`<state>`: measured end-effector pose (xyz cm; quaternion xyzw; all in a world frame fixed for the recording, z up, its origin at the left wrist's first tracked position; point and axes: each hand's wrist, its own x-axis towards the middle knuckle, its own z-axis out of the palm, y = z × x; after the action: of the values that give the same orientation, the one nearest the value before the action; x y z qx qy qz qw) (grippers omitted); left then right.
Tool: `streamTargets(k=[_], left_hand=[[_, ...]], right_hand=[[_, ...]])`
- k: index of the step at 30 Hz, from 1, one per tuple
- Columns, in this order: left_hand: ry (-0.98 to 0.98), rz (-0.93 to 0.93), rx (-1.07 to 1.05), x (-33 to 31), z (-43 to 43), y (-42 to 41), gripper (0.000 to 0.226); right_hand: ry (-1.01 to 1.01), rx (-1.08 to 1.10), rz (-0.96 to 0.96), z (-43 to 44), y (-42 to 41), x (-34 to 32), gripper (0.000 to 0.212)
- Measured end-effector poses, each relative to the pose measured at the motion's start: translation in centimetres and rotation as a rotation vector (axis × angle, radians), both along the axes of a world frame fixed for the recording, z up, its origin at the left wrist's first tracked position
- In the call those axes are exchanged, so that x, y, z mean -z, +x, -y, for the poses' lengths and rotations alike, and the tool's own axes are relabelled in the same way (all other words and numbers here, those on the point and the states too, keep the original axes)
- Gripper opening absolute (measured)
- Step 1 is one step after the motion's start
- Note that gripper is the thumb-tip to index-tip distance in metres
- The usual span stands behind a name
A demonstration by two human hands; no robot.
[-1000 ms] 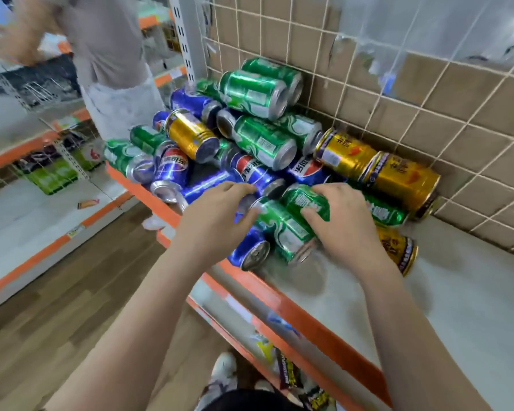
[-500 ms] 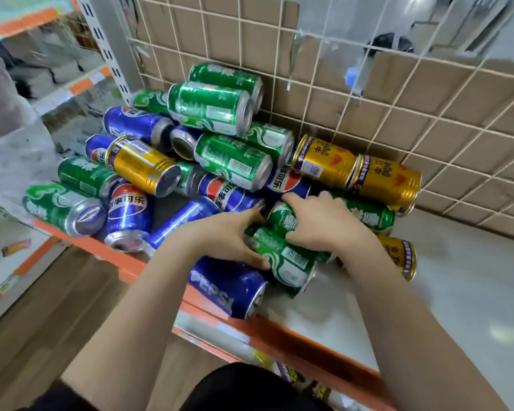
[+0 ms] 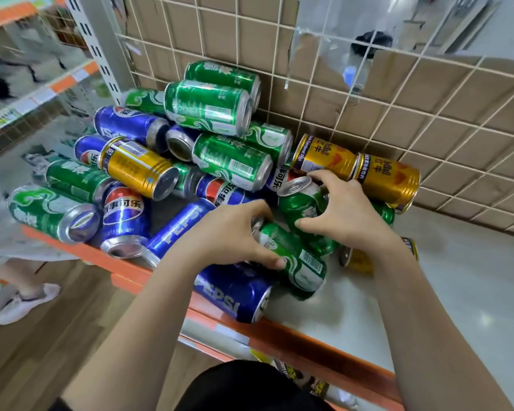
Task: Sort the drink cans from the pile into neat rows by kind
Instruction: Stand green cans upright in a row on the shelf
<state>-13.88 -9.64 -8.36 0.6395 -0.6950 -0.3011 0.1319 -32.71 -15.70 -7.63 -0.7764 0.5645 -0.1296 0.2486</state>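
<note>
The left hand (image 3: 229,237) curls round a glossy green can (image 3: 297,262) lying on its side just past its fingers. The right hand (image 3: 346,216) grasps a second green can (image 3: 301,207), tilted with its silver top up. Beyond both hands the pile (image 3: 208,108) of smooth metal cylinders leans on a wire grid (image 3: 398,114). A blue can (image 3: 232,292) lies under the left wrist on the pale shelf (image 3: 457,277).

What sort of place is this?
Probably a shop aisle: a white metal shelf with an orange front edge, a white wire-grid back panel, and a heap of green, blue and gold drink cans.
</note>
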Motion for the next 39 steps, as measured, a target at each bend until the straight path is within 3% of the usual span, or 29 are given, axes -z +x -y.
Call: streamTargets(k=[3, 12, 16, 18, 23, 33, 39], left_hand=[[-0.087, -0.026, 0.013, -1.0, 0.3, -0.5, 0.065], [-0.216, -0.232, -0.058, -1.2, 0.2, -0.6, 0.050], [-0.307, -0.293, -0.065, -0.7, 0.7, -1.0, 0.053], [-0.323, -0.331, -0.057, -0.5, 0.7, -1.7, 0.060], [-0.323, -0.376, 0.016, -0.6, 0.8, -3.4, 0.079], [-0.326, -0.411, 0.210, -1.9, -2.7, -13.7, 0.058], [-0.277, -0.516, 0.204, -1.9, -8.1, -24.6, 0.058]], right_hand=[[-0.047, 0.078, 0.115, -0.1, -0.4, 1.1, 0.079], [-0.027, 0.339, 0.791, -2.2, -1.3, 1.2, 0.068], [0.024, 0.352, 1.129, -3.5, -1.7, 0.5, 0.047], [0.039, 0.373, 1.206, -4.2, -1.5, 0.5, 0.045], [-0.005, 0.489, 1.130, -6.3, -1.9, 1.0, 0.034], [-0.225, 0.703, 0.939, -13.7, -11.1, 0.1, 0.023], [-0.309, 0.841, 0.887, -22.3, -21.8, 0.8, 0.040]])
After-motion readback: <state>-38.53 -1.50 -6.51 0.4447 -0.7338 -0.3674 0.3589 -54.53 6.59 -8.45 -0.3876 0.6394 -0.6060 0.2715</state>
